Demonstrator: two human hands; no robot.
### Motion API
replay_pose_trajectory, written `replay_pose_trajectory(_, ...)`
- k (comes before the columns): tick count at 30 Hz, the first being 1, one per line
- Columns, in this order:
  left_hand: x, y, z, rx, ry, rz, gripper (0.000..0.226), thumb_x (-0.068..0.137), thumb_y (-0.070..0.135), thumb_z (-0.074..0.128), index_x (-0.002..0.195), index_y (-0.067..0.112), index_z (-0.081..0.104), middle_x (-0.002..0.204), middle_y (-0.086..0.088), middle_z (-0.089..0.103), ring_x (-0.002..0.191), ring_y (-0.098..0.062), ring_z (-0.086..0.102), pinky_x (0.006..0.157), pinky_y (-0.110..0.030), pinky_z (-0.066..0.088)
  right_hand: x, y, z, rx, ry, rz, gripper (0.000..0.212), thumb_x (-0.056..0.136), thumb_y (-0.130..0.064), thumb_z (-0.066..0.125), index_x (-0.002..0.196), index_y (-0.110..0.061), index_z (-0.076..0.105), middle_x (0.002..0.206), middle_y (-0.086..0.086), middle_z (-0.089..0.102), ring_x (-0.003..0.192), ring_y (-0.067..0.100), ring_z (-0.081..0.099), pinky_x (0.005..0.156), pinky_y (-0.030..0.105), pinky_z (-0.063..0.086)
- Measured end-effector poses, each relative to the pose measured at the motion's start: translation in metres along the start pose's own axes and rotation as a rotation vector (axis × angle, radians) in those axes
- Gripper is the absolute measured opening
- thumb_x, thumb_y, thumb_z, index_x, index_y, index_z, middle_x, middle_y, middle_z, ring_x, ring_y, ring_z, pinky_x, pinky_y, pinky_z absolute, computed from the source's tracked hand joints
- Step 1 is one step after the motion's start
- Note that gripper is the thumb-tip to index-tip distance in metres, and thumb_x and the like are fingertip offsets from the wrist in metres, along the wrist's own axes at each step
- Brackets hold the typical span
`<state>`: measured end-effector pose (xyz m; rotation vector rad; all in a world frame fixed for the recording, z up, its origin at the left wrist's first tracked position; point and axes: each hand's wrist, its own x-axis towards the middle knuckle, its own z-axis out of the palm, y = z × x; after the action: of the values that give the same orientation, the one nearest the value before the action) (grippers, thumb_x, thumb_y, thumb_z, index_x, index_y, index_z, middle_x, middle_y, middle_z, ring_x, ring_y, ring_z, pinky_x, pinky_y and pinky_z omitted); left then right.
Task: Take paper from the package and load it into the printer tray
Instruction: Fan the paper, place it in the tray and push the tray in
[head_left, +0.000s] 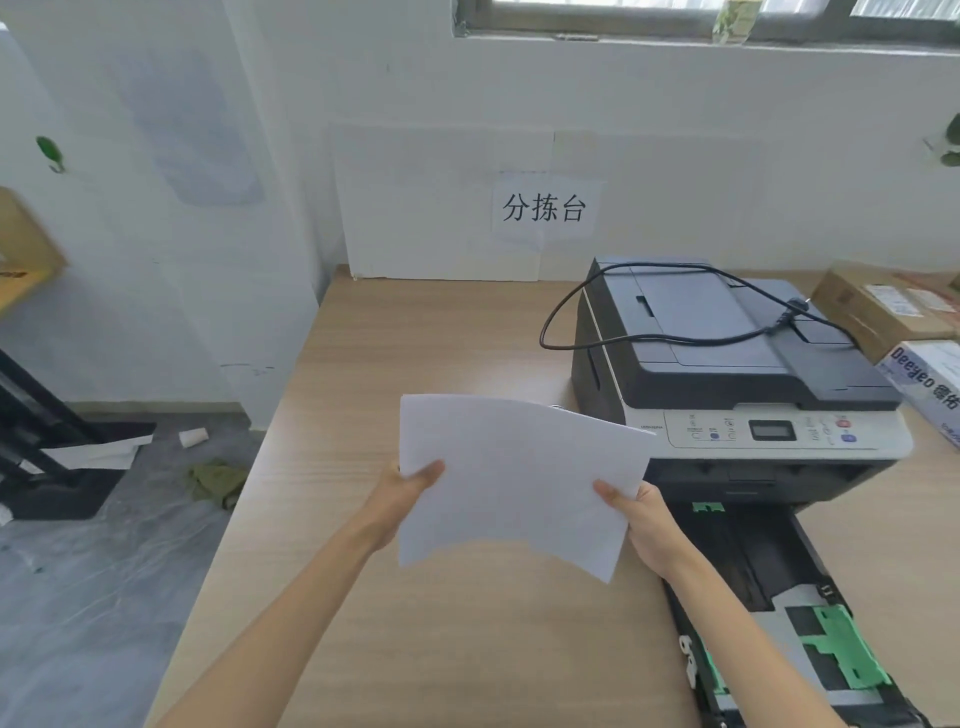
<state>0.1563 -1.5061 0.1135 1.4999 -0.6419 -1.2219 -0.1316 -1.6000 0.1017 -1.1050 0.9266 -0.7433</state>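
Paper (511, 488), a thin white stack, is held in the air above the worktop (415, 338), just left of the printer. Your left hand (408, 493) grips its left edge, thumb on top and fingers hidden beneath. Your right hand (641, 519) grips the right edge the same way, thumb on top. The stack bows upward between the two grips. To its right, the printer tray (769, 587) is pulled out toward you, with green guides visible inside and no sheets in it. The printer (727, 364) stands behind the tray, a black power cord (649, 332) looped loose across its lid. A paper package (930, 384) lies beside the printer's right side.
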Motion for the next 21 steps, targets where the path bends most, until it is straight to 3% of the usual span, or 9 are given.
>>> replay_pose_trajectory(4, -0.006, -0.012, 0.011, -0.038, 0.111, 0.097, 0.01, 0.09, 0.02, 0.061, 0.089, 0.021, 0.071, 0.099, -0.011, 0.071, 0.095, -0.027, 0.066, 0.084, -0.051, 0.052, 0.003, 0.0, 0.012, 0.007, 0.04, 0.007, 0.031, 0.076, -0.03, 0.068, 0.1, -0.009, 0.068, 0.096, 0.01, 0.073, 0.092, 0.03, 0.065, 0.08, 0.041, 0.051)
replay_pose_trajectory(7, -0.01, -0.023, 0.013, -0.07, 0.13, 0.117, 0.019, 0.092, 0.023, 0.058, 0.103, 0.015, 0.07, 0.106, -0.014, 0.071, 0.097, -0.028, 0.067, 0.08, -0.047, 0.053, 0.007, 0.003, 0.015, -0.048, 0.017, -0.003, 0.04, 0.074, -0.04, 0.069, 0.107, -0.017, 0.065, 0.104, 0.014, 0.068, 0.095, 0.03, 0.062, 0.08, 0.047, 0.046)
replay_pose_trajectory(9, -0.009, -0.032, 0.015, -0.08, 0.142, 0.102, 0.018, 0.092, 0.022, 0.057, 0.1, 0.012, 0.07, 0.1, -0.013, 0.071, 0.09, -0.025, 0.065, 0.074, -0.04, 0.051, 0.01, 0.009, 0.016, -0.097, 0.017, -0.001, 0.036, 0.076, -0.042, 0.068, 0.105, -0.02, 0.066, 0.101, 0.018, 0.065, 0.09, 0.032, 0.059, 0.073, 0.05, 0.043)
replay_pose_trajectory(11, -0.009, -0.043, 0.018, -0.08, 0.146, 0.066, 0.02, 0.086, 0.026, 0.059, 0.093, 0.012, 0.071, 0.091, -0.011, 0.069, 0.081, -0.022, 0.062, 0.07, -0.037, 0.048, 0.012, 0.018, 0.016, -0.119, 0.051, 0.005, 0.029, 0.078, -0.037, 0.067, 0.103, -0.023, 0.067, 0.103, 0.016, 0.068, 0.093, 0.031, 0.062, 0.077, 0.051, 0.048)
replay_pose_trajectory(13, -0.007, -0.055, 0.02, -0.092, 0.153, 0.008, 0.026, 0.079, 0.031, 0.059, 0.087, 0.008, 0.07, 0.084, -0.012, 0.066, 0.076, -0.022, 0.059, 0.067, -0.037, 0.046, 0.013, 0.028, 0.016, -0.131, 0.099, 0.037, 0.022, 0.082, -0.026, 0.066, 0.103, -0.024, 0.068, 0.106, 0.011, 0.07, 0.096, 0.021, 0.066, 0.083, 0.044, 0.052)
replay_pose_trajectory(16, -0.004, -0.081, 0.023, -0.076, 0.174, -0.071, 0.011, 0.08, 0.021, 0.067, 0.079, 0.012, 0.072, 0.078, -0.012, 0.069, 0.069, -0.024, 0.063, 0.061, -0.034, 0.05, 0.014, 0.059, 0.008, -0.159, 0.174, 0.099, 0.016, 0.088, -0.008, 0.062, 0.095, -0.021, 0.068, 0.091, 0.0, 0.072, 0.085, 0.009, 0.069, 0.073, 0.031, 0.053)
replay_pose_trajectory(18, -0.002, -0.105, 0.025, -0.057, 0.188, -0.116, 0.008, 0.081, 0.009, 0.071, 0.083, 0.016, 0.074, 0.084, -0.011, 0.073, 0.075, -0.024, 0.067, 0.066, -0.036, 0.053, 0.011, 0.085, 0.001, -0.161, 0.199, 0.162, 0.019, 0.087, -0.004, 0.062, 0.093, -0.022, 0.065, 0.085, -0.008, 0.072, 0.086, 0.01, 0.069, 0.068, 0.023, 0.052)
replay_pose_trajectory(21, -0.003, -0.131, 0.029, -0.008, 0.197, -0.136, 0.018, 0.082, 0.0, 0.067, 0.083, 0.017, 0.072, 0.077, 0.006, 0.072, 0.074, -0.009, 0.066, 0.066, -0.023, 0.053, 0.004, 0.108, -0.006, -0.143, 0.257, 0.222, 0.024, 0.087, -0.005, 0.061, 0.094, -0.028, 0.061, 0.092, -0.008, 0.067, 0.087, 0.008, 0.063, 0.069, 0.02, 0.048)
